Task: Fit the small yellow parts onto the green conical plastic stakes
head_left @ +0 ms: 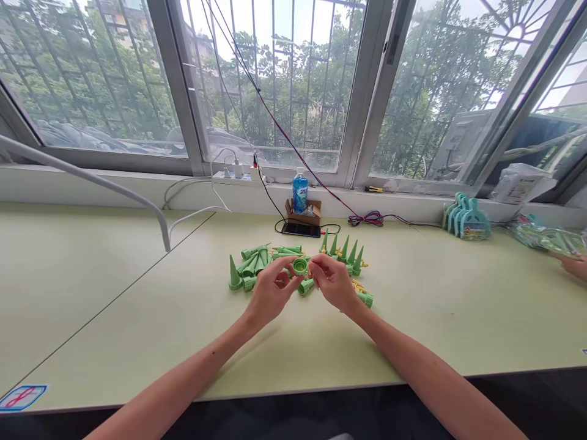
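Observation:
My left hand (269, 292) grips a green plastic cone piece (300, 267) by its wide end. The hollow, round opening faces up toward me. Close against its right side, my right hand (337, 284) is closed in a pinch; what its fingertips hold is too small and covered to make out. Behind and beneath my hands lie several similar green cones (253, 263), mostly on their sides. A row of upright green cones (352, 252) stands at the right, with small yellow pieces (358, 286) among them. One more cone (233, 275) stands at the left.
Behind the pile are a phone (301, 230) with a cable and a blue bottle (300, 192) in a cardboard box (314, 211). Coiled wires (367, 219) and teal plastic items (468, 219) lie farther right. Another person's hand (575, 266) touches bagged items (545, 237). A white tube (132, 190) hangs at left.

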Demonstrator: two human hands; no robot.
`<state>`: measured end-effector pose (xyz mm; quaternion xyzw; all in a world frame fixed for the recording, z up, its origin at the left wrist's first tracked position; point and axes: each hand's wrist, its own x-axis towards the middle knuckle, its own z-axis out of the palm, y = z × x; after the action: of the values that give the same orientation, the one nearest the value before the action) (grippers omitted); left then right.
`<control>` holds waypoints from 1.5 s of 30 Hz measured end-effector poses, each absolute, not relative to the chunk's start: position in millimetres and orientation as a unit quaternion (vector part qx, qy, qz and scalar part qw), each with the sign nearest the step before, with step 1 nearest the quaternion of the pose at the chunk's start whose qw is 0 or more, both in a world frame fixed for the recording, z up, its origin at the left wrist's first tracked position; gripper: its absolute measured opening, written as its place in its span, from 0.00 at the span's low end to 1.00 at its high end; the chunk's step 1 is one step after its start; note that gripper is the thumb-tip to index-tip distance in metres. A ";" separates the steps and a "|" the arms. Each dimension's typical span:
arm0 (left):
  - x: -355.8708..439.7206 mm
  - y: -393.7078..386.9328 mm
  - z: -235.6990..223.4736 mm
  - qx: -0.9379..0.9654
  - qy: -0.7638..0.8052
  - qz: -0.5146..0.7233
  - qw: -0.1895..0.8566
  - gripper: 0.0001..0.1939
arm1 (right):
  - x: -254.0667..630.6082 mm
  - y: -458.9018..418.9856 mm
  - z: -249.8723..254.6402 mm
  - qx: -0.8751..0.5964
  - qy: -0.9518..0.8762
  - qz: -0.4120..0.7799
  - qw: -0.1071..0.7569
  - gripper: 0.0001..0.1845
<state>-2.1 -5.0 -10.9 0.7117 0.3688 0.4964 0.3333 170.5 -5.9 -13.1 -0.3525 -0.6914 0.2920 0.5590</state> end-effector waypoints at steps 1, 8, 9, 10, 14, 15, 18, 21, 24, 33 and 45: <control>-1.8 -5.7 -10.2 0.712 0.372 0.493 0.333 0.16 | 170.0 -6.0 -13.2 -0.353 -0.690 0.291 0.562 0.12; 1.0 -10.1 -4.6 0.684 0.371 0.496 0.385 0.16 | 168.2 -3.8 -16.0 -0.349 -0.664 0.280 0.599 0.12; 1.4 -10.2 -3.5 0.674 0.371 0.495 0.404 0.16 | 168.2 -3.6 -15.9 -0.348 -0.660 0.278 0.605 0.11; 1.9 -10.3 -2.1 0.664 0.370 0.494 0.423 0.16 | 168.2 -3.6 -15.5 -0.348 -0.657 0.275 0.610 0.11; 3.0 -10.5 4.6 0.611 0.364 0.471 0.522 0.21 | 168.3 -5.3 -12.9 -0.355 -0.665 0.261 0.603 0.11; 3.1 -10.4 5.9 0.597 0.362 0.464 0.545 0.22 | 168.4 -5.8 -12.4 -0.356 -0.673 0.257 0.594 0.10; 3.1 -10.2 7.8 0.568 0.365 0.449 0.584 0.25 | 168.5 -6.6 -11.9 -0.355 -0.701 0.241 0.570 0.10; 2.4 -10.2 7.2 0.565 0.369 0.443 0.591 0.24 | 169.3 -6.4 -12.5 -0.353 -0.716 0.228 0.558 0.09; 1.5 -10.5 6.4 0.565 0.364 0.442 0.593 0.22 | 170.6 -6.0 -12.9 -0.355 -0.720 0.226 0.552 0.09; -0.5 -10.7 7.3 0.587 0.364 0.443 0.571 0.18 | 171.0 -6.8 -10.4 -0.364 -0.731 0.198 0.542 0.10; 0.2 -15.0 9.7 0.632 0.372 0.479 0.483 0.18 | 172.2 -5.5 -12.5 -0.376 -0.739 0.185 0.527 0.11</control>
<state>0.2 -15.0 9.7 0.6319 0.3719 0.4791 0.4826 172.2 -5.5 -12.5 -0.3757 -0.7393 0.1846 0.5274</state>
